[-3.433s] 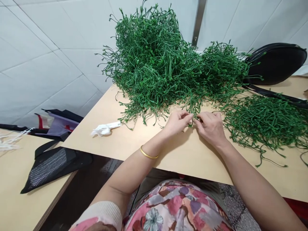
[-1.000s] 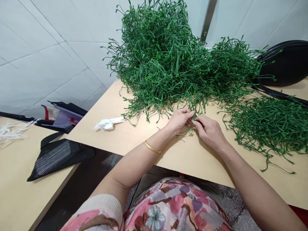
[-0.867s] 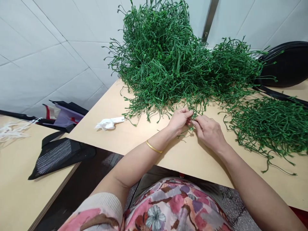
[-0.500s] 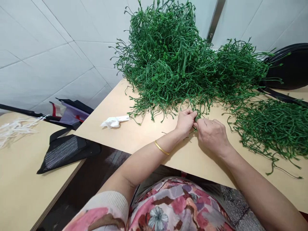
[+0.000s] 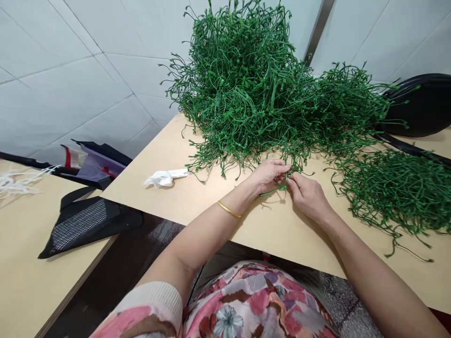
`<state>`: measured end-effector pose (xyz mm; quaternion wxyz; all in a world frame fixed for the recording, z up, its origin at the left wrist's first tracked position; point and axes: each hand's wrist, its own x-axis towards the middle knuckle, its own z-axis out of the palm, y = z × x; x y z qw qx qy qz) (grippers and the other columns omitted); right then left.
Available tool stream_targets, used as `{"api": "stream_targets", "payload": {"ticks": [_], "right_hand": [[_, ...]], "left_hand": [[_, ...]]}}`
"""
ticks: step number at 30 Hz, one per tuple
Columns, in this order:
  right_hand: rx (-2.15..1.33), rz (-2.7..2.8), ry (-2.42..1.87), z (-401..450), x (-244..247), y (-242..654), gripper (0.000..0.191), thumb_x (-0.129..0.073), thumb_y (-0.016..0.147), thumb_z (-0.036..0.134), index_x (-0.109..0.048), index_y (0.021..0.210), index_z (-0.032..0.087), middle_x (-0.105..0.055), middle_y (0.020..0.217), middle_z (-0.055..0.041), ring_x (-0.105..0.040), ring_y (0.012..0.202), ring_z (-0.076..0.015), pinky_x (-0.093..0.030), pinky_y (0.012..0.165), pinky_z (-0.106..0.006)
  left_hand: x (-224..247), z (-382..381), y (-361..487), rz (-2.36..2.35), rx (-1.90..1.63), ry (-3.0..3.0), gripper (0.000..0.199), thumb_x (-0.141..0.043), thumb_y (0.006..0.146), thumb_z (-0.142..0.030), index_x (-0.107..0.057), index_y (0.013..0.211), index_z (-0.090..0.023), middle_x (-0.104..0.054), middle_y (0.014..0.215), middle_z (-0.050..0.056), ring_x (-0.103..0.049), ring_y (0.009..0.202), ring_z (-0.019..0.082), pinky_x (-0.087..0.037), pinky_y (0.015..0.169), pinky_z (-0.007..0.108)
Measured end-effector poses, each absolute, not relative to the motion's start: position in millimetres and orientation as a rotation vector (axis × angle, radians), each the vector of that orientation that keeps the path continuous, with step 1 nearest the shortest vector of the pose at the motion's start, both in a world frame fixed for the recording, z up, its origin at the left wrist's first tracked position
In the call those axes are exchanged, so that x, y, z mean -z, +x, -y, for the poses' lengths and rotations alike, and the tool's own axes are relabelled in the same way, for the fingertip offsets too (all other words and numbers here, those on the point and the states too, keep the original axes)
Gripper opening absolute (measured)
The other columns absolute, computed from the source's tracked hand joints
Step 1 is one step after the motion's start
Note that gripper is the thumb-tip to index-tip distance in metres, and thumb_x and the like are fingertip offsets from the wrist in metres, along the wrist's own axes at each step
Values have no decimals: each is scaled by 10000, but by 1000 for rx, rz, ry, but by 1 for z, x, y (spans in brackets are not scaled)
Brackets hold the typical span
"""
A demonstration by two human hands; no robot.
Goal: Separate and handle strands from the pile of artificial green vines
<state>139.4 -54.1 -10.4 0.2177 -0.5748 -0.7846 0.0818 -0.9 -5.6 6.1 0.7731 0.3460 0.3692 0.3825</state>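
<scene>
Over the pale desk (image 5: 211, 202), the left hand (image 5: 269, 175) and the right hand (image 5: 309, 193) nearly meet fingertip to fingertip, both pinching a small green sprig (image 5: 282, 187). The fingers hide much of it; one thin stem trails out below the left hand. Just beyond the hands rises a tall, tangled heap of green budded stems (image 5: 239, 98), its back close to the tiled wall (image 5: 70, 89) and its near strands reaching almost to the fingers. A flatter pile of green stems (image 5: 401, 190) lies to the right of the right hand, with a black bag (image 5: 423, 105) behind it. Left of the left hand, well apart, rests a crumpled white scrap (image 5: 165, 178). A gold bangle (image 5: 229, 210) circles the left wrist. Farther left, a black mesh pouch (image 5: 84, 223) and white strings (image 5: 19, 184) lie on a second desk (image 5: 31, 253).
</scene>
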Motion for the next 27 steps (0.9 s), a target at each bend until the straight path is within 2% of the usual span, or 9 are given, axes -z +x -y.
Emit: {"api": "stream_targets", "payload": {"ticks": [4,7,13,16,19,22,24,27], "right_hand": [[-230,2163,-1658,51,12,143,228,-356,887,295,-519,758,201,-573,626,-36,-458,543,-163,-259,536,-269],[-196,2199,-1699,51,7,141,251,-342,899,299,-529,764,198,-581,616,-38,-451,517,-158,-238,527,-270],[40,2260,-1766,79,-5,118,233,-361,893,243,-538,754,183,-607,621,-70,-450,496,-164,-186,530,-296],[44,2400,-1522,111,-10,99,187,-405,825,155,-501,671,201,-557,532,-46,-439,481,-163,-207,538,-304],[140,2384,-1328,123,-20,104,195,-408,810,110,-509,670,202,-540,537,-32,-456,522,-154,-253,575,-299],[406,2138,-1636,105,-39,151,228,-395,866,202,-545,695,190,-552,583,-61,-416,536,-157,-231,570,-314],[587,1975,-1827,89,-51,193,240,-402,884,276,-584,758,183,-582,661,-101,-451,615,-194,-225,579,-337],[801,1793,-2041,75,-61,237,228,-449,854,310,-625,834,166,-619,886,-196,-496,858,-328,-263,645,-418]], "left_hand": [[-2,4,1,-799,-825,852,287,-629,716,-44,-425,533,-129,-429,444,-41,-407,399,29,-287,442,158],[0,8,8,-899,-918,850,312,-597,742,-52,-390,530,-147,-408,412,-52,-388,365,34,-301,430,168],[-1,12,23,-1052,-1060,765,319,-562,744,-34,-365,528,-162,-374,382,-75,-366,316,42,-288,391,177],[-4,4,20,-1133,-1167,703,332,-577,749,-48,-351,537,-167,-379,378,-79,-403,332,47,-320,410,170],[-4,-3,12,-1072,-1130,768,291,-596,746,-61,-392,563,-159,-430,395,-66,-458,360,59,-346,418,169],[-1,-4,2,-937,-1018,808,278,-638,726,-83,-415,574,-150,-475,421,-46,-499,384,69,-367,417,172],[1,-4,-3,-878,-976,823,284,-659,721,-100,-418,578,-145,-493,436,-39,-509,391,68,-381,420,172],[4,-6,-5,-824,-923,884,266,-677,715,-115,-443,593,-137,-515,458,-31,-526,407,73,-410,431,181]]}}
